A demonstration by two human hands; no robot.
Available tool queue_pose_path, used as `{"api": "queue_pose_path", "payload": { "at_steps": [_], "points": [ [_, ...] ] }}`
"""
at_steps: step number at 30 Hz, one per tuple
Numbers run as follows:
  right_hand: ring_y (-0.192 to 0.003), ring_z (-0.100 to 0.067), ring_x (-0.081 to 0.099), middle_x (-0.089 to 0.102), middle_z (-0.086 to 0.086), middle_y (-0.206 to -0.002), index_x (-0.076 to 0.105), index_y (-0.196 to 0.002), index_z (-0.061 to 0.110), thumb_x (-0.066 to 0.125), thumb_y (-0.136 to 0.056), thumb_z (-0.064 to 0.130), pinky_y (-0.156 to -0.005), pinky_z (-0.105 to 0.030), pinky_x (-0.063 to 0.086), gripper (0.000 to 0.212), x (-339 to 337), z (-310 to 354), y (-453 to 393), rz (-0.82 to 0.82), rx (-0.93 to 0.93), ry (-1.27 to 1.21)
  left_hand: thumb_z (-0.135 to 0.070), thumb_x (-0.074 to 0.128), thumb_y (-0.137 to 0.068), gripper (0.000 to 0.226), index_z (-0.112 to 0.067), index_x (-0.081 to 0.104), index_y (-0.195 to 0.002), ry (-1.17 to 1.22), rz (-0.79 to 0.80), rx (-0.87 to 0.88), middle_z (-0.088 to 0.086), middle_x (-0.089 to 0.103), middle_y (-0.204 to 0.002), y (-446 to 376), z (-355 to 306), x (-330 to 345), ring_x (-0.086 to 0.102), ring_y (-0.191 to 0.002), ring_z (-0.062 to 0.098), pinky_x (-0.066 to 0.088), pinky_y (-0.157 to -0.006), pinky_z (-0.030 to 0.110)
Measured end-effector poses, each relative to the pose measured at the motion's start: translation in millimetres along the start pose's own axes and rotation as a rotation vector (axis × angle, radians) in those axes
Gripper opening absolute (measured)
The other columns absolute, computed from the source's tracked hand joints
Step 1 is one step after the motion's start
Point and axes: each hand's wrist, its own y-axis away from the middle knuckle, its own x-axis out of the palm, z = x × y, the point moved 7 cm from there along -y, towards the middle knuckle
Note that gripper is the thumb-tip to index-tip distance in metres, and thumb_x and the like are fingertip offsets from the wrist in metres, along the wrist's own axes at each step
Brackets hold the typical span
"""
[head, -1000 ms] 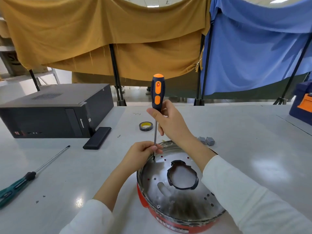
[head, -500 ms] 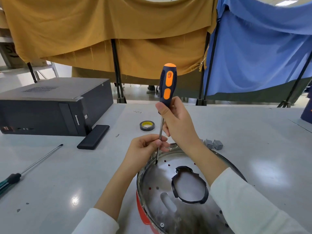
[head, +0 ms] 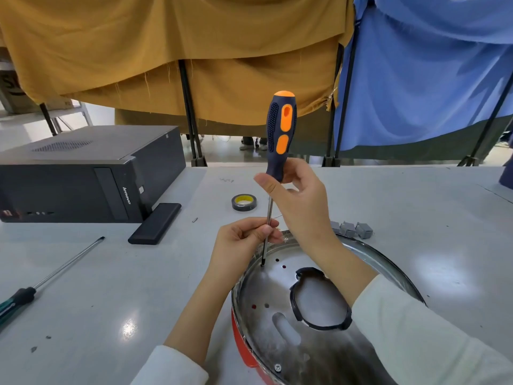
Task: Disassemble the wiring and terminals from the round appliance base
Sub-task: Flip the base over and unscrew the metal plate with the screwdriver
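Note:
The round appliance base [head: 266,323] lies upside down in front of me, a shiny metal plate over a red body, with a black-rimmed opening [head: 319,298] near its middle. A dark blue and orange screwdriver [head: 280,134] stands almost upright, its tip set in a hole at the plate's far left edge. My right hand [head: 302,201] grips the lower end of the handle. My left hand [head: 244,243] pinches the steel shaft just above the plate. One screw [head: 277,367] sits at the plate's near rim. No wiring shows.
A black computer case [head: 83,173] stands at the left, with a flat black box [head: 155,223] beside it. A green-handled screwdriver [head: 41,284] lies at the left edge. A roll of tape [head: 244,202] and grey plastic connectors [head: 351,229] lie beyond the base.
The view has drawn closer and lower toward the base. The screwdriver stays in the same hole, held by both hands, and my right thumb has shifted on the handle.

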Motion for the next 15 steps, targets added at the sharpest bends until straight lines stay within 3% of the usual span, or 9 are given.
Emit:
{"api": "queue_pose_path", "payload": {
  "at_steps": [3, 6, 9, 12, 15],
  "points": [
    [-0.070, -0.019, 0.066, 0.068, -0.004, -0.078, 0.060, -0.091, 0.018, 0.078, -0.076, 0.025, -0.067, -0.028, 0.054, 0.024, -5, -5, 1, -0.047, 0.054, -0.081, 0.000, 0.057, -0.090, 0.025, -0.019, 0.072, -0.085, -0.019, 0.004, -0.001, 0.005, 0.074, -0.078, 1, -2, 1, 0.072, -0.080, 0.018, 0.054, -0.080, 0.022],
    [-0.061, -0.017, 0.066, 0.068, -0.005, -0.073, 0.060, -0.088, 0.017, 0.076, -0.078, 0.022, -0.062, -0.026, 0.054, 0.019, -3, -7, 1, -0.041, 0.063, -0.119, -0.010, 0.055, -0.093, 0.018, -0.020, 0.070, -0.093, -0.108, 0.036, 0.004, -0.005, 0.075, -0.087, 4, -4, 2, 0.068, -0.090, 0.006, 0.048, -0.081, 0.012],
    [-0.059, -0.017, 0.065, 0.066, 0.001, -0.068, 0.059, -0.086, 0.018, 0.074, -0.080, 0.021, -0.060, -0.025, 0.055, 0.016, -3, -7, 0, -0.034, 0.048, -0.131, -0.035, 0.046, -0.096, 0.023, -0.030, 0.062, -0.113, -0.191, 0.130, -0.158, -0.021, 0.067, -0.108, 11, 9, 3, 0.058, -0.106, -0.008, 0.042, -0.081, 0.003],
    [-0.057, -0.014, 0.065, 0.066, 0.006, -0.062, 0.058, -0.088, 0.015, 0.071, -0.084, 0.018, -0.061, -0.027, 0.056, 0.014, 0, -10, -1, -0.017, 0.073, -0.176, -0.052, 0.030, -0.097, 0.036, -0.041, 0.061, -0.112, -0.228, 0.118, -0.301, -0.039, 0.061, -0.094, 17, 18, -2, 0.050, -0.090, -0.026, 0.036, -0.067, -0.004],
    [-0.058, -0.014, 0.063, 0.065, 0.004, -0.060, 0.058, -0.096, 0.014, 0.062, -0.091, 0.019, -0.066, -0.028, 0.056, 0.008, 6, -12, -1, 0.071, 0.103, -0.207, -0.044, 0.031, -0.100, 0.037, -0.037, 0.067, -0.107, -0.203, 0.099, -0.350, -0.032, 0.063, -0.099, 17, 22, -3, 0.053, -0.094, -0.021, 0.038, -0.069, -0.001]
  ]
}}
